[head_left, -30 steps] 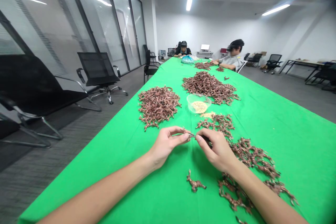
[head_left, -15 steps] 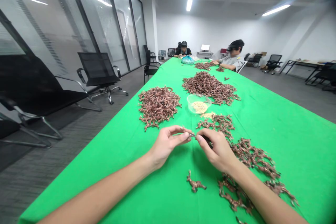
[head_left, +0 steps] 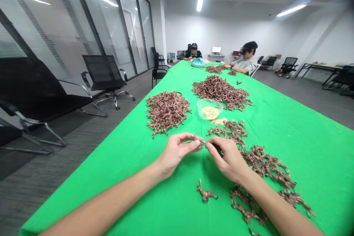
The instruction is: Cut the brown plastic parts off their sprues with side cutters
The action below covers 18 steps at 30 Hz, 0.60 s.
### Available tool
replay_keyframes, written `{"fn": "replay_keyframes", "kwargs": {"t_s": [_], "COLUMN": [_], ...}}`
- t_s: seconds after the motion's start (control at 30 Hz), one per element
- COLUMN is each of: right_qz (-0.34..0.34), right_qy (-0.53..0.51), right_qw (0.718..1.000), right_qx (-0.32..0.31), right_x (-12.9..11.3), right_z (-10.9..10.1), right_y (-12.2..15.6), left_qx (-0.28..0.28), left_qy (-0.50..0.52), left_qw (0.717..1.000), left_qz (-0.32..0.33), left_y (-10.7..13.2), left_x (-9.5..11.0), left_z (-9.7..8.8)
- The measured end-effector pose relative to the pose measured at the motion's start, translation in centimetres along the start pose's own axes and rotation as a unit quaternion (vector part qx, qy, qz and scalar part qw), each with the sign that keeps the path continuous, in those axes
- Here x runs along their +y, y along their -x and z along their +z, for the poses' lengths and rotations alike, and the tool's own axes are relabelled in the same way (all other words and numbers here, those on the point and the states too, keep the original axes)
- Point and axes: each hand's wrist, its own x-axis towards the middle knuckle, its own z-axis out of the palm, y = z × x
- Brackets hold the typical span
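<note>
Fingers pinched, my left hand (head_left: pixel 177 151) holds a small brown animal figurine (head_left: pixel 194 135), mostly hidden by the fingertips. Close beside it on the right, my right hand (head_left: pixel 225 155) is closed around a slim tool (head_left: pixel 204 143) with a metal tip and a dark handle; its exact kind is hidden by the fingers. The metal tip reaches to my left fingertips. Below the hands a single brown figurine (head_left: pixel 205 193) lies on the green cloth. More loose figurines (head_left: pixel 267 164) are spread beside and under my right forearm.
A clear plastic bowl (head_left: pixel 200 110) of pale small pieces stands beyond my hands, with some spilled pieces (head_left: pixel 219 121) near it. Figurine heaps lie at left (head_left: pixel 167 110) and behind the bowl (head_left: pixel 221 90). Two people sit at the far end, near a blue bag (head_left: pixel 198 62).
Both hands stay in nearly the same place. The tool's tip and the fingers around it have shifted very slightly; the things on the table have not moved.
</note>
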Motion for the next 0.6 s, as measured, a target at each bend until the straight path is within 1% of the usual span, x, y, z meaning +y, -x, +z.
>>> {"fn": "replay_keyframes", "kwargs": {"t_s": [0.17, 0.6], "right_qz": [0.0, -0.006], "right_qy": [0.0, 0.004], "right_qw": [1.0, 1.0], "right_qx": [0.006, 0.011], "right_x": [-0.02, -0.09], "right_z": [0.02, 0.3], "right_y": [0.0, -0.08], "left_qx": [0.005, -0.013], "left_qy": [-0.003, -0.007], "left_qw": [1.0, 1.0], "left_qz": [-0.004, 0.003], "left_y": [-0.03, 0.07], "left_x": [0.11, 0.06], "left_z": [0.04, 0.1]}}
